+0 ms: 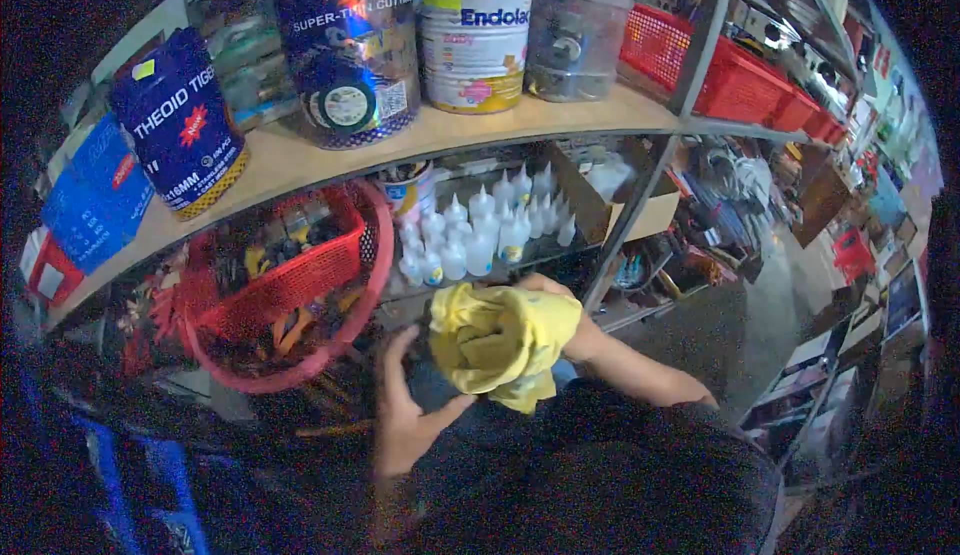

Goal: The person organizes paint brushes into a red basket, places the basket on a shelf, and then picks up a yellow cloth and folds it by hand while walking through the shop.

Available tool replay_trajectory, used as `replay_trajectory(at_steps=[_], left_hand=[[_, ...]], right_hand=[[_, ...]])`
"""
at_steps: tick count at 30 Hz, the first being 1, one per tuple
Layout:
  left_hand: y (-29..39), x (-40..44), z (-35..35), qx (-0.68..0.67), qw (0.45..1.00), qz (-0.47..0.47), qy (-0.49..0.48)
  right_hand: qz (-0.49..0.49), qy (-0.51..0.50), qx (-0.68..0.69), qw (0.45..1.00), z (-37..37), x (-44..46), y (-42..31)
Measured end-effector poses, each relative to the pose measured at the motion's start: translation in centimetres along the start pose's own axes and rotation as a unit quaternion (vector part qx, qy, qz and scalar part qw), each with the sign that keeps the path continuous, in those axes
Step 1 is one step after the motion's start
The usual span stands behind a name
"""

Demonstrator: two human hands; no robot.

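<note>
A crumpled yellow cloth (490, 340) is bunched up in front of my body, its folds opening upward and a loose end hanging below. My right hand (567, 320) grips it from the right, with most of the fingers hidden behind the fabric. On the left side, my left hand (408, 410) is open, fingers and thumb apart. Its thumb tip comes up to the cloth's lower edge; whether it touches, I cannot tell. Just beyond the cloth, several small white squeeze bottles (480, 240) with pointed tips stand together on the lower shelf.
A round red basket (378, 285) with tools sits left of the bottles. Above, a wooden shelf (560, 120) carries a white tin (475, 50), plastic jars and blue packs. A cardboard box (640, 210) stands right of the bottles, near a metal post (700, 45). Red crates (745, 95) are upper right.
</note>
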State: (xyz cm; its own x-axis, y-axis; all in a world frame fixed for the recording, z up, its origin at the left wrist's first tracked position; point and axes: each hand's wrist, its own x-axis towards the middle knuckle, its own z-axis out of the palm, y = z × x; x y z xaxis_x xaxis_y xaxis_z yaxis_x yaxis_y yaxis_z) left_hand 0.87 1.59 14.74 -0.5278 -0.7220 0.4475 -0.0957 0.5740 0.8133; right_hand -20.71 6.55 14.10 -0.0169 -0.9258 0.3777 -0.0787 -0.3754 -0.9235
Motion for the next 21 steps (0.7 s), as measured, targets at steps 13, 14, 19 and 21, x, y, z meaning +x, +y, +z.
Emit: replay_trajectory(at_steps=[13,14,19,21], left_hand=[[-0.5,6.0,11.9,-0.261,0.94,-0.136,-0.175],[0.1,6.9,13.2,-0.292,0.925,-0.136,-0.2],[4.0,11.3,17.6,-0.269,0.921,-0.13,-0.251],[7.5,12.6,18.5,-0.286,0.911,-0.158,-0.249]], right_hand=[[0.003,0.094,0.078,0.993,-9.2,-0.8,1.6],[0.001,0.105,0.083,0.991,-10.2,-1.0,1.3],[0.055,0.159,-0.004,0.986,-15.0,-3.3,-3.8],[0.045,0.185,-0.013,0.982,-16.6,-4.4,-6.4]])
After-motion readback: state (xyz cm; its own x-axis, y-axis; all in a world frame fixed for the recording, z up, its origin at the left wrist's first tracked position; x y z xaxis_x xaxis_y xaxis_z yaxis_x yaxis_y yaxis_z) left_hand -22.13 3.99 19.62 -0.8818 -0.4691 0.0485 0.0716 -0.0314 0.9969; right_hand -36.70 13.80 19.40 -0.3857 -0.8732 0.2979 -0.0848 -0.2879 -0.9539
